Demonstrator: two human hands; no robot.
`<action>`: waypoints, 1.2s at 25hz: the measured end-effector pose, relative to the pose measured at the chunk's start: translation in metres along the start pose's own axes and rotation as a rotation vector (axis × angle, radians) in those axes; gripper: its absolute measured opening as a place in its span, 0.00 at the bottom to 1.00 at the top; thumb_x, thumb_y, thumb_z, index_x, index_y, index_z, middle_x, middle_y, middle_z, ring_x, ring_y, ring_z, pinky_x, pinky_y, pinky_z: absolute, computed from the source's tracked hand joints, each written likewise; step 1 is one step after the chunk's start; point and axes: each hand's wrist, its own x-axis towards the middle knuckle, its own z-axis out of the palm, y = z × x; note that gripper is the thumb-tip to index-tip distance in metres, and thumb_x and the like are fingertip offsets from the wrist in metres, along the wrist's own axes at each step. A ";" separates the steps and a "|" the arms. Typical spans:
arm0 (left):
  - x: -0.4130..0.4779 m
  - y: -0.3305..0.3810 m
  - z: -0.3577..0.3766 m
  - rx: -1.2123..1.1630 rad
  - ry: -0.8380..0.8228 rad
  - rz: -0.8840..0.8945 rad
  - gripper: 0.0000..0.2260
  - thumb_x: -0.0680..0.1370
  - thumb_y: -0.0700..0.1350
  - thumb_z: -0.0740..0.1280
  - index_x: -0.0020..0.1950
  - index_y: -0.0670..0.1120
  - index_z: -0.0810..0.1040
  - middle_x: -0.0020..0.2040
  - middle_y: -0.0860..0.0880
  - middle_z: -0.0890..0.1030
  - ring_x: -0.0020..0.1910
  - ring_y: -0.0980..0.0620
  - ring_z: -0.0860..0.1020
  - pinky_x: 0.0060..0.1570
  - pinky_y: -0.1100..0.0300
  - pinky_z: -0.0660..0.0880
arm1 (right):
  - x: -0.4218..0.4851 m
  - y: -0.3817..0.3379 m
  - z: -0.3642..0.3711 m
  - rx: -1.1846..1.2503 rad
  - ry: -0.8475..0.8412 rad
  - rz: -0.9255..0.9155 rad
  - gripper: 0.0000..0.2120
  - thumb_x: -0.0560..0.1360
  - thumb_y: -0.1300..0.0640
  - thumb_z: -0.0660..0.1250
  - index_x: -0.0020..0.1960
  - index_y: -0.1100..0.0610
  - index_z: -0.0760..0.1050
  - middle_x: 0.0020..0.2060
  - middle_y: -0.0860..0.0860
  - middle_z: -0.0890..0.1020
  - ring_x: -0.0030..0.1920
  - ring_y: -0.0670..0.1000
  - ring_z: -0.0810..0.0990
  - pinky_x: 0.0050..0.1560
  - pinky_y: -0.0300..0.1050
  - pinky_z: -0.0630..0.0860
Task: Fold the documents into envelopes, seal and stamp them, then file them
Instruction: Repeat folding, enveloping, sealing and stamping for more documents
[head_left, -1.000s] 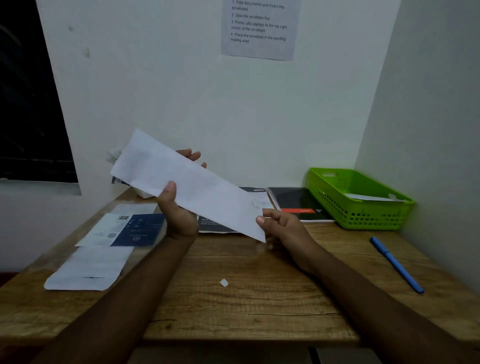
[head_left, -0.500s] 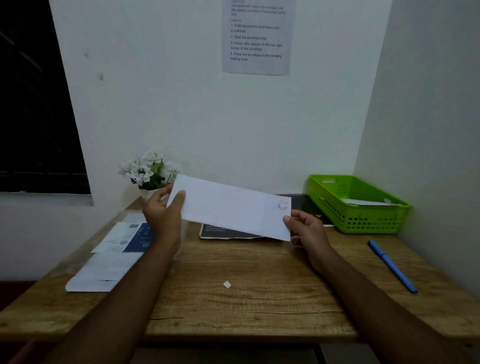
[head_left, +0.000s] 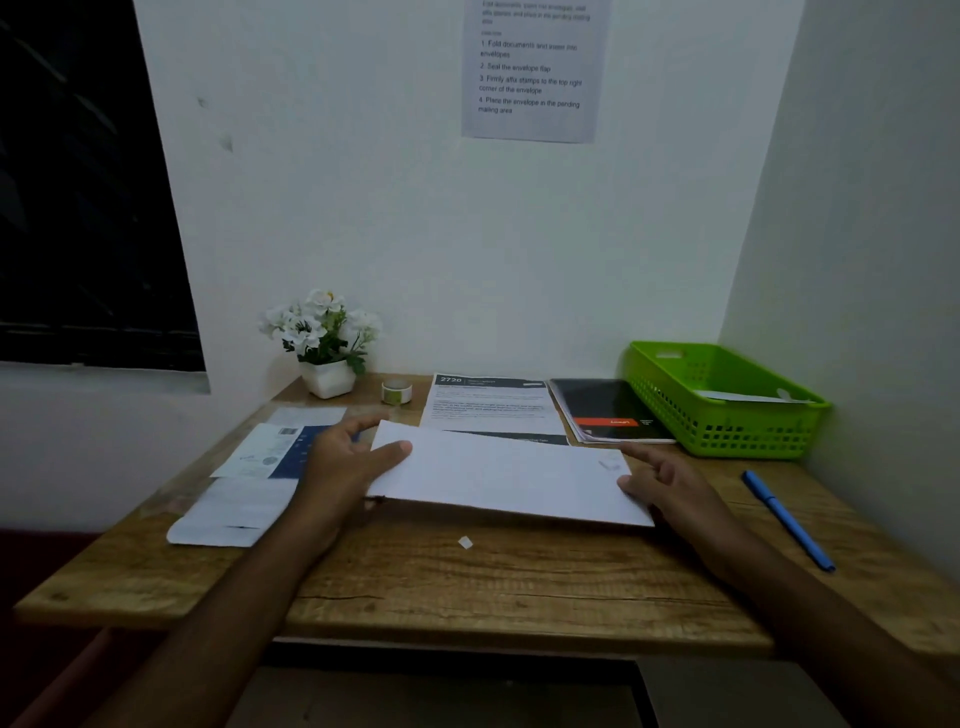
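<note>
A long white envelope (head_left: 498, 475) is held nearly flat just above the wooden desk (head_left: 467, 587), with a small round stamp (head_left: 609, 462) near its right end. My left hand (head_left: 343, 462) grips its left end, thumb on top and fingers underneath. My right hand (head_left: 670, 486) pinches its right edge. A green basket (head_left: 727, 436) with a white envelope inside stands at the back right. A printed document (head_left: 488, 408) lies behind the envelope. A small tape roll (head_left: 397, 391) sits near the back.
A potted white flower (head_left: 324, 343) stands at the back left. Folded papers and a blue-and-white leaflet (head_left: 270, 452) lie at the left. A black booklet (head_left: 608, 410) lies beside the basket, a blue pen (head_left: 787, 519) at the right, a paper scrap (head_left: 465, 542) mid-desk.
The envelope has come down from a raised, tilted hold to nearly flat just above the desk. Both hands came down with it, still at its ends.
</note>
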 end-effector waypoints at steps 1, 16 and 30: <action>-0.004 -0.003 -0.002 0.054 -0.046 0.021 0.19 0.70 0.46 0.75 0.58 0.58 0.74 0.42 0.55 0.80 0.33 0.53 0.82 0.22 0.63 0.74 | -0.005 0.001 -0.004 -0.042 -0.024 -0.006 0.21 0.77 0.62 0.66 0.68 0.50 0.71 0.48 0.67 0.81 0.40 0.54 0.78 0.39 0.45 0.71; 0.020 -0.017 0.022 0.647 -0.096 0.205 0.24 0.72 0.44 0.72 0.67 0.47 0.72 0.64 0.46 0.72 0.58 0.50 0.72 0.58 0.56 0.72 | 0.020 0.010 0.002 -0.640 0.051 -0.135 0.24 0.75 0.49 0.68 0.70 0.50 0.71 0.45 0.44 0.76 0.44 0.44 0.74 0.44 0.45 0.73; 0.017 -0.012 0.044 0.612 -0.335 0.513 0.10 0.73 0.43 0.71 0.54 0.49 0.78 0.51 0.52 0.74 0.44 0.59 0.72 0.40 0.74 0.68 | 0.024 -0.011 0.053 -0.775 0.279 -0.555 0.13 0.74 0.56 0.65 0.58 0.50 0.74 0.47 0.46 0.78 0.42 0.50 0.78 0.38 0.42 0.66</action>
